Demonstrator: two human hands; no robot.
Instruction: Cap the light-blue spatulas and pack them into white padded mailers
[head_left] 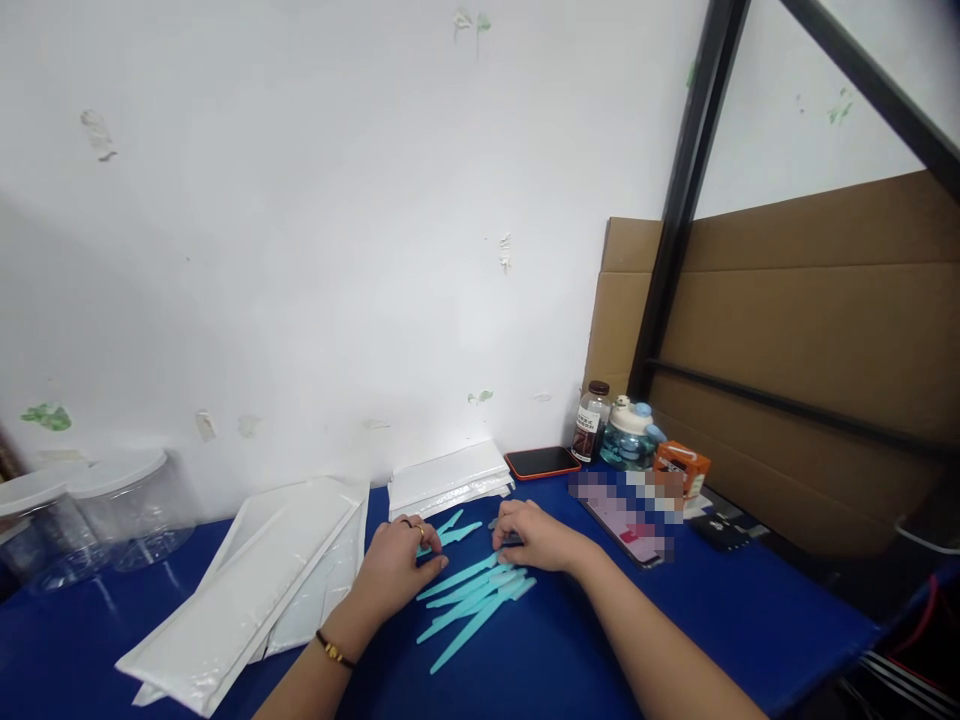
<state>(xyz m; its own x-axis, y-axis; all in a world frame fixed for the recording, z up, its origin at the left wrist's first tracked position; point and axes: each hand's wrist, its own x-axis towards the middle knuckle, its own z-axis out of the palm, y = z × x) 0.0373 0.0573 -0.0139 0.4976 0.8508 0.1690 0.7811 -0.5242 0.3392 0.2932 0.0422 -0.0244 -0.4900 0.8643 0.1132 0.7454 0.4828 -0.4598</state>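
Several thin turquoise plastic sticks (pixel 472 600) lie in a loose bunch on the blue table (pixel 750 620). My left hand (pixel 396 562) rests knuckles up at the bunch's left side, fingers curled over a couple of sticks near its far end. My right hand (pixel 536 538) lies on the far right end of the bunch, fingers bent and pressed down onto the sticks and a small dark object I cannot make out. A bracelet sits on my left wrist.
White padded mailers (pixel 247 590) lie stacked at the left, with another white stack (pixel 448 478) behind the hands. Clear plastic jars (pixel 112 510) stand far left. A phone (pixel 541 462), bottle (pixel 591 420), water jug (pixel 628 435) and orange box (pixel 681 468) sit back right, by cardboard panels (pixel 810 350).
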